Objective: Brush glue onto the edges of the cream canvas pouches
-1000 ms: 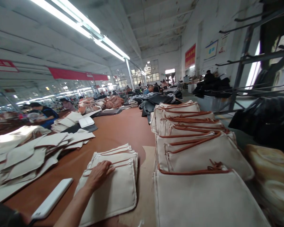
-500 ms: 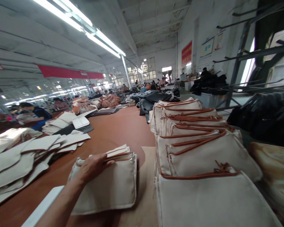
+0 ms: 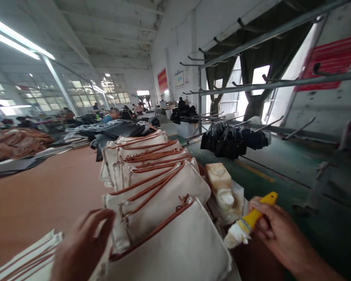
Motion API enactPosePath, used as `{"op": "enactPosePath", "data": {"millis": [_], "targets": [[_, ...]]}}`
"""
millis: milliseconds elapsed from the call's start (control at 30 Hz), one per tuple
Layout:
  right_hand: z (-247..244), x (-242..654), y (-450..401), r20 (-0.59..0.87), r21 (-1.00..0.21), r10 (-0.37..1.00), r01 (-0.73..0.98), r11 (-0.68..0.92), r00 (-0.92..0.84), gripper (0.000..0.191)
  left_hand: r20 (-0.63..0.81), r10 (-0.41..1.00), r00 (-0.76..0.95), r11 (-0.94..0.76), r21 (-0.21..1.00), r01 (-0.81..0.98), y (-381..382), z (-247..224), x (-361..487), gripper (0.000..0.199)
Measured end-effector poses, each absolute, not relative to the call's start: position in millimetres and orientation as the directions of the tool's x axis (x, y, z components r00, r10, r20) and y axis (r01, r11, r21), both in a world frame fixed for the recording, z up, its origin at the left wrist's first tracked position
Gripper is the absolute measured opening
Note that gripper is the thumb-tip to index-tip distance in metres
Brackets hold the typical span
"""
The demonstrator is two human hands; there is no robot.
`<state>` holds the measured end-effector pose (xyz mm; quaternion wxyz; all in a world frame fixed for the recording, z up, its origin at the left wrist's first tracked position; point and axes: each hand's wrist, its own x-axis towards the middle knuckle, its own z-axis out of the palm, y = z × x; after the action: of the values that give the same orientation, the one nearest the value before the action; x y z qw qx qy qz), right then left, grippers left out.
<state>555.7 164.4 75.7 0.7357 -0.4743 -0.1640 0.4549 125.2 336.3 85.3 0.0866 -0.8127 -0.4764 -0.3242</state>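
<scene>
My right hand (image 3: pixel 273 230) grips the yellow handle of a paintbrush (image 3: pixel 253 218), whose bristles are caked in white paste and point down to the left. My left hand (image 3: pixel 84 238), a little blurred, holds nothing. Its fingers are curved, with a gap beside the thumb, near the left edge of the nearest cream bag piece (image 3: pixel 175 242). That piece leads a long row of cream pieces (image 3: pixel 160 187) with brown edging and cords, leaning on one another. More edged cream pieces (image 3: pixel 26 257) lie at the lower left.
A stained plastic container (image 3: pixel 218 175) with white paste at its mouth stands right of the row. Dark sheets (image 3: pixel 117 130) are heaped beyond it on the brown-covered table (image 3: pixel 76 171). A metal rack (image 3: pixel 251 88) with prongs and hanging black bags (image 3: pixel 225 142) stands at the right.
The view has swung right. My left hand has let go of the small cream stack and moved toward the row. My right hand with the paintbrush has come into view.
</scene>
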Motion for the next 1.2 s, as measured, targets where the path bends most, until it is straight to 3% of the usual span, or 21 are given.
{"op": "enactPosePath", "data": {"millis": [33,133,267,367,500,567,733,833,1067,1133,1200], "targets": [[76.1,556.2,162.5,-0.197,-0.840,0.824,-0.525,0.138,0.531,0.034,0.597,0.694,0.402,-0.594,0.159,0.789,324.2,91.8,165.9,0.017],[76.8,563.8,152.9,-0.217,-0.836,0.801,-0.530,0.143,0.558,0.034,0.364,0.732,0.576,-0.654,0.140,0.743,296.8,97.5,258.0,0.021],[74.9,587.9,137.0,-0.222,-0.843,0.794,-0.521,0.135,0.565,0.036,0.203,0.817,0.539,-0.563,0.078,0.823,288.4,89.0,304.7,0.017],[70.4,604.0,127.9,-0.255,-0.822,0.783,-0.554,0.135,0.568,0.035,0.162,0.853,0.496,-0.509,0.047,0.860,290.4,84.7,312.0,0.014],[65.2,608.0,120.7,-0.275,-0.798,0.781,-0.586,0.139,0.560,0.034,0.228,0.857,0.462,-0.472,-0.011,0.882,285.2,80.4,315.9,0.013],[65.1,605.5,117.2,-0.263,-0.798,0.795,-0.586,0.139,0.547,0.033,0.326,0.811,0.486,-0.494,-0.064,0.867,275.9,80.2,312.2,0.016],[66.8,607.4,108.1,-0.232,-0.807,0.815,-0.573,0.144,0.530,0.031,0.724,0.511,0.464,-0.577,-0.110,0.809,230.7,89.6,276.6,0.007],[66.6,611.0,107.3,-0.244,-0.804,0.814,-0.579,0.135,0.527,0.030,0.834,0.410,0.369,-0.578,-0.076,0.813,199.8,89.2,259.7,0.010],[79.5,596.3,105.3,-0.212,-0.809,0.829,-0.569,0.149,0.518,0.033,0.736,0.418,0.532,-0.617,-0.200,0.761,187.9,59.2,273.4,0.015],[82.5,593.5,103.0,-0.191,-0.825,0.827,-0.543,0.157,0.529,0.034,0.691,0.523,0.498,-0.572,-0.148,0.806,199.4,50.3,277.4,0.011],[82.9,592.1,102.3,-0.181,-0.828,0.829,-0.537,0.163,0.529,0.033,0.591,0.691,0.417,-0.508,-0.014,0.861,212.3,43.5,281.6,0.011]]}}
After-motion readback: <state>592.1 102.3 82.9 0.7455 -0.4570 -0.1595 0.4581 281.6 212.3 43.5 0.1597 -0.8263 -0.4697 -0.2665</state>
